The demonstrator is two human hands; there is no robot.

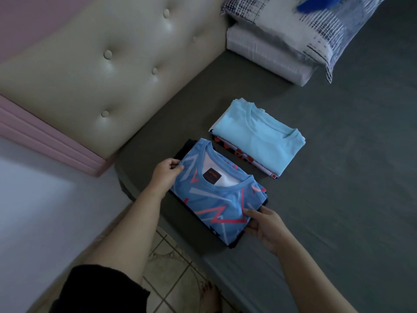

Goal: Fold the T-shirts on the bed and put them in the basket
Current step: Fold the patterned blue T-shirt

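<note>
Two stacks of folded T-shirts are seen on the bed (338, 177), which is covered by a dark grey sheet and fills the right and middle of the view. A cream tufted headboard (101, 71) with buttons stands along the bed's far left side, with pink panelling (49, 141) beside it. At the top right, a blue-and-white checked pillow (327, 30) is laid on a folded white blanket (266, 55), well apart from the shirts. A tiled floor (171, 272) and a bare foot (209, 297) are visible at the bed's near corner.

The far stack is topped by a light blue T-shirt (261, 136), with a red-patterned garment (234, 152) showing under its near edge. Just beside it, at the bed's corner, the patterned blue T-shirt (214, 199) is laid folded on a dark garment (180, 150).

The left hand (164, 175) pinches the patterned shirt's left edge near the collar, thumb on top. The right hand (264, 224) pinches its right edge, thumb over the fabric and fingers beneath. No basket is shown.
</note>
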